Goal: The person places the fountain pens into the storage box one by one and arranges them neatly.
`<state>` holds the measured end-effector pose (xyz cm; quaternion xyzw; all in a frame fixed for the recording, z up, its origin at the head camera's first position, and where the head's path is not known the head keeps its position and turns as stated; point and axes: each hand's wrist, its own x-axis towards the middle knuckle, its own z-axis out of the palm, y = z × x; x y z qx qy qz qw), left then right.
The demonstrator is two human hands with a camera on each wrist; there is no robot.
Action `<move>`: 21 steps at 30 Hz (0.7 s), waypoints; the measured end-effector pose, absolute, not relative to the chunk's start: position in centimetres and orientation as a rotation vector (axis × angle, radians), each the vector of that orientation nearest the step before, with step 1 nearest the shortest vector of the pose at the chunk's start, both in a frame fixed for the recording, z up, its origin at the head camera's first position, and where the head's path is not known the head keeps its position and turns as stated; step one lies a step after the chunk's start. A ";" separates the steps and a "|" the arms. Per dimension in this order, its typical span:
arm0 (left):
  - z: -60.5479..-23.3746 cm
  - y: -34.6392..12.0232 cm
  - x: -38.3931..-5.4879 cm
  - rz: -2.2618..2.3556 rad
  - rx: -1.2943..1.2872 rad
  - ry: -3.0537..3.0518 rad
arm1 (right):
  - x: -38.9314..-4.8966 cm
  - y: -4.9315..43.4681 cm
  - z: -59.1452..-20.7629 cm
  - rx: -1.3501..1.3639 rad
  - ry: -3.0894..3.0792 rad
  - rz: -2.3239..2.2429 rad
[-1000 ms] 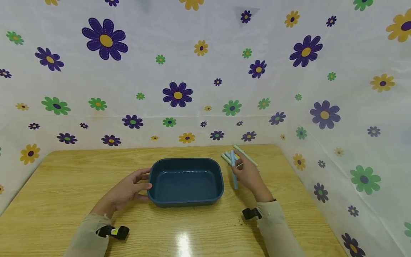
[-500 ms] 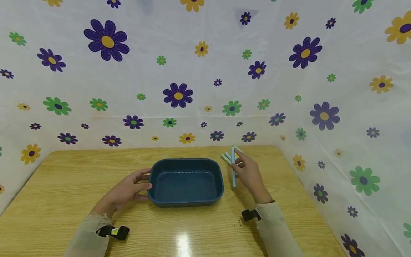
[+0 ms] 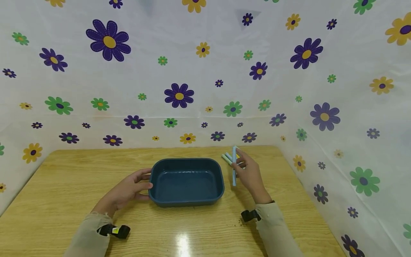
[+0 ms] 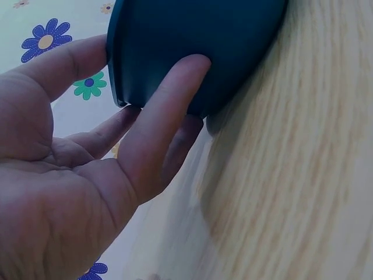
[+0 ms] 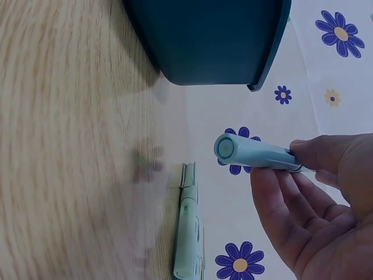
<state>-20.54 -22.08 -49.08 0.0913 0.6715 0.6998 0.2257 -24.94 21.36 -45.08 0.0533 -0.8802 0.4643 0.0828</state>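
Here the right hand (image 3: 250,175) pinches an unmarked blue pen (image 3: 234,166).

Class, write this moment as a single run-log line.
left hand: touches tray | right hand: pinches blue pen, lifted | more pens: on table | tray: empty

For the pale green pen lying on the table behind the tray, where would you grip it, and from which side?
Pinch the green pen across the middle of its barrel, coming from above. It lies flat on the wooden table with other pens close alongside, so only its top is free. The right hand, nearest, already holds a blue pen.
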 end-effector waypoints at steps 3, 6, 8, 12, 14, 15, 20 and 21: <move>-49.0 -22.0 -20.5 1.930 0.251 1.849 | -24.9 21.4 -45.0 0.146 -2.627 1.403; -48.9 -22.0 -20.5 1.928 0.248 1.848 | -24.8 21.3 -44.8 0.135 -2.624 1.429; -48.9 -21.9 -20.5 1.925 0.246 1.852 | -24.7 21.3 -44.6 0.135 -2.618 1.452; -48.8 -21.9 -20.5 1.924 0.240 1.852 | -24.6 21.2 -44.2 0.148 -2.600 1.493; -48.7 -21.9 -20.5 1.928 0.239 1.849 | -24.6 21.1 -44.1 0.157 -2.594 1.501; -48.7 -21.9 -20.5 1.930 0.236 1.848 | -24.6 21.0 -44.1 0.159 -2.595 1.500; -48.4 -21.9 -20.5 1.935 0.248 1.839 | -24.6 20.6 -43.9 0.156 -2.594 1.497; -48.4 -21.9 -20.5 1.936 0.253 1.836 | -24.6 20.5 -43.8 0.155 -2.592 1.499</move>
